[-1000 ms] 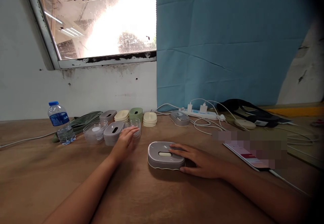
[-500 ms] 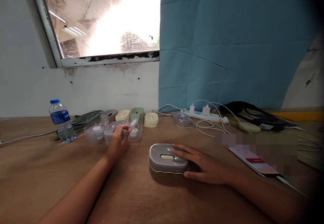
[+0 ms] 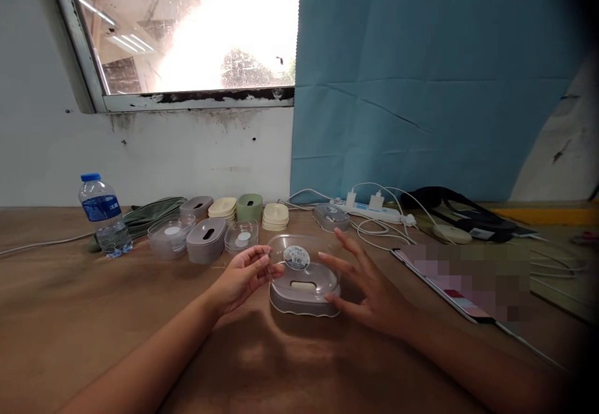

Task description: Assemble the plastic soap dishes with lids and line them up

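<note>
My left hand [image 3: 246,278] pinches the left edge of a clear plastic lid [image 3: 296,256] that has a round printed label. The lid is tilted over a grey oval box [image 3: 304,306] with a slot in its top, where a pale cream piece [image 3: 303,286] shows through. Fingers spread, my right hand [image 3: 367,289] is at the right side of the lid and box. Its fingertips are close to both, but I cannot tell whether they touch.
Behind my left hand stand clear lids [image 3: 242,237], clear trays [image 3: 171,234], grey slotted boxes [image 3: 206,242], a green box [image 3: 249,207] and cream stacks [image 3: 275,215]. A water bottle [image 3: 105,217] is at left. Phone [image 3: 440,283], cables and power strip [image 3: 374,211] lie right.
My left hand has brought the clear lid from the pile at the back left to above the grey box. My right hand has lifted off the box top and spread its fingers.
</note>
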A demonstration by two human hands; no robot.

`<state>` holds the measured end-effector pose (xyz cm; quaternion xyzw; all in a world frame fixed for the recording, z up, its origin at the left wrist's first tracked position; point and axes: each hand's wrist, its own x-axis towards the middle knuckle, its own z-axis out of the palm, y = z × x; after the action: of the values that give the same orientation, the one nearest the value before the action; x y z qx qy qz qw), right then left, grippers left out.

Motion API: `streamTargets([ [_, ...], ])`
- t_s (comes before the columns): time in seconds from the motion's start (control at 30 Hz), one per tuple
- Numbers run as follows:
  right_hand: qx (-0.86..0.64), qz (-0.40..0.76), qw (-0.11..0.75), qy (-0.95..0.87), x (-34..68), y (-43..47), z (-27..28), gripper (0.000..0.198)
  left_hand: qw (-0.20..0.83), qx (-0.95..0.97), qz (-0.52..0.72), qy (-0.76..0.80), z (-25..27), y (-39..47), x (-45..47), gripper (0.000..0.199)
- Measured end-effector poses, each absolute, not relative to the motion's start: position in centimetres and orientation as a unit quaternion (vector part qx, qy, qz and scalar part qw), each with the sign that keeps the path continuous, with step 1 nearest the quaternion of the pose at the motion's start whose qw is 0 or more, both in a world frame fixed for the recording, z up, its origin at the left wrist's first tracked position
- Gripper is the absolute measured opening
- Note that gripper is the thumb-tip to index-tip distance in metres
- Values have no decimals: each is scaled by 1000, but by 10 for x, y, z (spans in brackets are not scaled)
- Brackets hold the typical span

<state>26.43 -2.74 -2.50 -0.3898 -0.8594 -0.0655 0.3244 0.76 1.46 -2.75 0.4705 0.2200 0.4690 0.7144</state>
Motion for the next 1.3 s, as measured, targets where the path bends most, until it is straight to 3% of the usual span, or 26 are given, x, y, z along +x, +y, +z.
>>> streamTargets([
  [0.13, -373, -13, 295, -880, 268, -20, -32, 46, 720, 437, 484, 238, -29, 12, 15, 27],
  [0.3, -386, 26, 281, -878, 274, -15, -35, 44, 607, 530, 502, 315, -36, 19, 16, 30],
  [0.57, -400, 135, 244, -873, 276, -15, -30, 45, 549, 594, 410, 421, -45, 23, 11, 37],
  [0.7, -389, 162, 212, -882, 281, -13, -29, 62, 518, 627, 417, 405, -45, 23, 11, 37],
  [0.93, -394, 172, 198, -881, 282, -15, -25, 54, 424, 739, 391, 350, -42, 22, 8, 28],
  [1.1, -366, 196, 237, -878, 280, -10, -31, 58, 400, 760, 389, 334, -39, 17, 11, 25],
  [1.3, -317, 229, 310, -867, 283, 5, -48, 52, 286, 755, 467, 360, -34, 13, 10, 18],
])
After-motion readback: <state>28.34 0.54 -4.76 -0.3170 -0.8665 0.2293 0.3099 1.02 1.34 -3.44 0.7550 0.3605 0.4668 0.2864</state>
